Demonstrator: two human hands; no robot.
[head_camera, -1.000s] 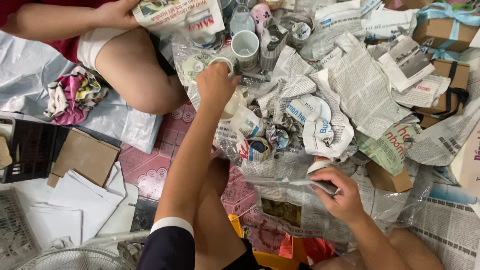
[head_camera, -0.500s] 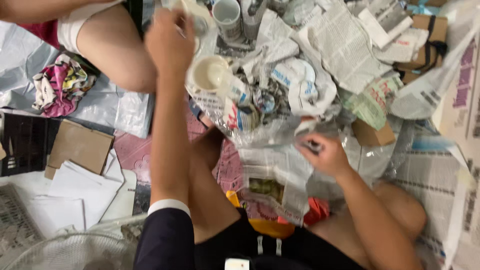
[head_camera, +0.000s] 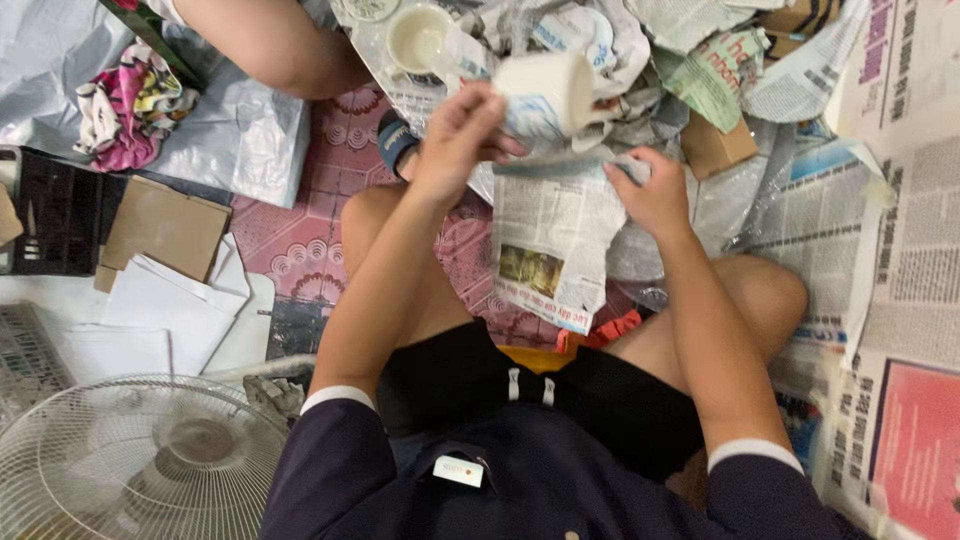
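Left hand pinches white cup on its side, held over newspaper sheet. Right hand clamps the sheet's top edge, so the paper hangs flat above the lap, under the cup.

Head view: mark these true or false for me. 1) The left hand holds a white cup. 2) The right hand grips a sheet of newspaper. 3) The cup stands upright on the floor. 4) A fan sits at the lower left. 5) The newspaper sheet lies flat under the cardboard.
1) The left hand holds a white cup: true.
2) The right hand grips a newspaper sheet: true.
3) False: the cup is lifted and tipped on its side, above the sheet.
4) A white fan sits at the lower left: true.
5) False: the sheet hangs from the right hand over the lap; the cardboard lies apart, at the left.
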